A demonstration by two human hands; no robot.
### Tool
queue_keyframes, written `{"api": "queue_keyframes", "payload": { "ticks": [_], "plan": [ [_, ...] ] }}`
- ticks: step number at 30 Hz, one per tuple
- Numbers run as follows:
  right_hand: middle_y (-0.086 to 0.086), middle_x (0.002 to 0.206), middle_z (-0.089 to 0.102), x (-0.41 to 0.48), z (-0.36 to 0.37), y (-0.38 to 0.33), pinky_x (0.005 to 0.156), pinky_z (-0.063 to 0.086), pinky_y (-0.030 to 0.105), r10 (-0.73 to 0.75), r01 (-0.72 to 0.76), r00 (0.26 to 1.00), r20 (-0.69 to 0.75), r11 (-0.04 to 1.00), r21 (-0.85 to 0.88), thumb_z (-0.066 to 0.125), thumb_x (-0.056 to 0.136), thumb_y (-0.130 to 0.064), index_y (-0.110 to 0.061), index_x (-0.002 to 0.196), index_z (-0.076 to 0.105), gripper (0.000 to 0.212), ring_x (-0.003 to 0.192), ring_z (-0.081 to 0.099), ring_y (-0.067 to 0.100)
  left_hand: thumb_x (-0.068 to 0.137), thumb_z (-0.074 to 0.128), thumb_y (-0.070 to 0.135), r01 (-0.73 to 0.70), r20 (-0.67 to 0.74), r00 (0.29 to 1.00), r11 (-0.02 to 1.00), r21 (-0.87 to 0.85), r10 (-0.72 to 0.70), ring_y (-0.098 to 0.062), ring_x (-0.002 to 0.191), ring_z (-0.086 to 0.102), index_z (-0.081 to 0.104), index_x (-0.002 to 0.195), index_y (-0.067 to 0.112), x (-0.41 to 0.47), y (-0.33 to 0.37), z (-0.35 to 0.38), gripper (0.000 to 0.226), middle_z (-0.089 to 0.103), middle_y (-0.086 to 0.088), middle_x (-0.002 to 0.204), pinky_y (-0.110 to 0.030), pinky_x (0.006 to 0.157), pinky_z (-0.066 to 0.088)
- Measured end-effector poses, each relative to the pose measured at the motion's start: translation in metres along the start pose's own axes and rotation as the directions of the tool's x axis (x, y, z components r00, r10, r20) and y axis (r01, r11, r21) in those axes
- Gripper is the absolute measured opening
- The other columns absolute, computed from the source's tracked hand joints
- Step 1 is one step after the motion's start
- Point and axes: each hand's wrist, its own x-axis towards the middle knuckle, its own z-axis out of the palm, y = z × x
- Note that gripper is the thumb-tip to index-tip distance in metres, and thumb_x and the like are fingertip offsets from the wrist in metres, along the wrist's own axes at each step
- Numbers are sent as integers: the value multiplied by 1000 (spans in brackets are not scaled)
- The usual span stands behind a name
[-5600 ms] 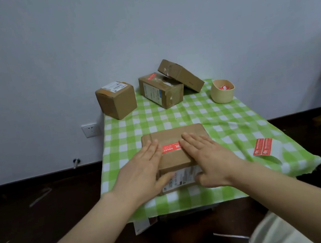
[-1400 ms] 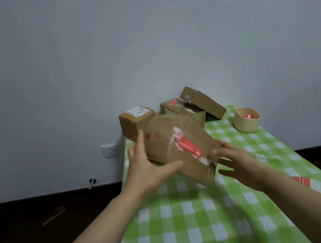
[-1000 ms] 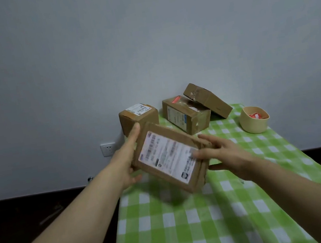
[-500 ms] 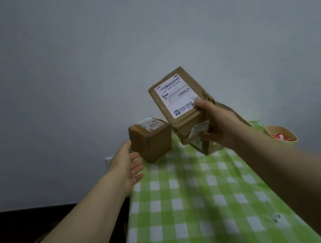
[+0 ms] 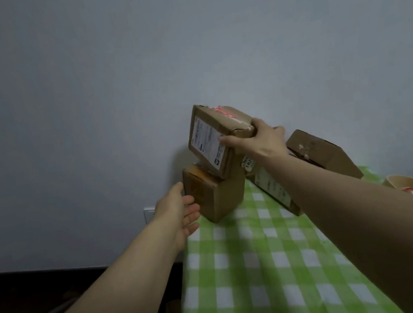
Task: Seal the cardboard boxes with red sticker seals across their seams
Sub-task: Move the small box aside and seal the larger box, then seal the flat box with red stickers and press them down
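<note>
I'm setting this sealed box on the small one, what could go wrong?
The right hand holds the sealed box tilted, only its lower edge on the small box; released now, it may slide off. The small box stands by the table's edge, so a push could knock it off; the left hand is open beside it.

In my right hand (image 5: pixel 261 140), a flat brown cardboard box (image 5: pixel 213 139) tilts atop a cube-shaped brown cardboard box (image 5: pixel 216 194); my left hand (image 5: pixel 179 213) is just left of that.
</note>
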Motion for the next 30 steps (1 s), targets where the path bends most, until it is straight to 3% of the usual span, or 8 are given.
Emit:
{"api": "queue_keyframes", "payload": {
  "ticks": [6,9,12,15,22,26,30],
  "plan": [
    [14,133,30,2,22,-2,99,44,50,-39,32,999,-33,978,-206,67,55,-76,-28,137,36,100,123,42,38,97,35,43,-4,12,1000,1000,24,4,-18,76,54,56,101,7,2,6,6,42,58,-8,86,-29,62,42],
    [15,145,21,-2,15,0,101,42,53,-32,33,999,9,974,-225,65,54,-79,-32,144,21,111,130,36,40,97,36,43,-10,14,1000,999,41,9,-18,76,54,57,101,7,-3,7,12,42,59,-8,86,-29,62,43],
    [14,155,7,-9,-7,10,106,36,51,-53,55,998,17,980,-190,57,69,-74,-33,149,9,102,137,29,39,96,38,43,-52,14,999,995,83,51,-17,72,54,59,94,8,-10,8,26,41,60,-7,84,-28,59,42],
    [12,155,12,-16,-37,37,105,37,47,-80,70,996,-48,980,-185,56,82,-52,-27,148,16,82,135,34,34,95,40,42,-96,44,995,988,125,91,-16,65,53,59,85,10,-21,4,51,38,61,-8,80,-27,59,41],
    [8,143,33,-12,-99,109,94,41,35,-13,-41,983,-182,956,-289,58,85,-19,-15,140,34,60,123,46,27,94,44,40,-182,176,975,948,261,139,-18,73,58,63,89,11,-28,-21,121,35,66,-7,85,-26,59,41],
    [7,146,33,9,-112,134,101,37,38,-2,-65,982,-187,933,-353,63,86,-25,-13,143,30,66,131,40,26,95,44,37,-202,213,967,929,311,139,-18,73,56,61,87,12,-23,-32,153,32,65,-6,83,-25,57,38],
    [8,137,40,34,-105,147,94,40,39,0,-69,988,-155,896,-438,72,78,-41,-10,132,36,72,126,42,27,95,44,36,-197,215,968,919,341,128,-19,77,57,64,92,9,-11,-42,172,34,67,-8,89,-25,58,40]
  ]
}}
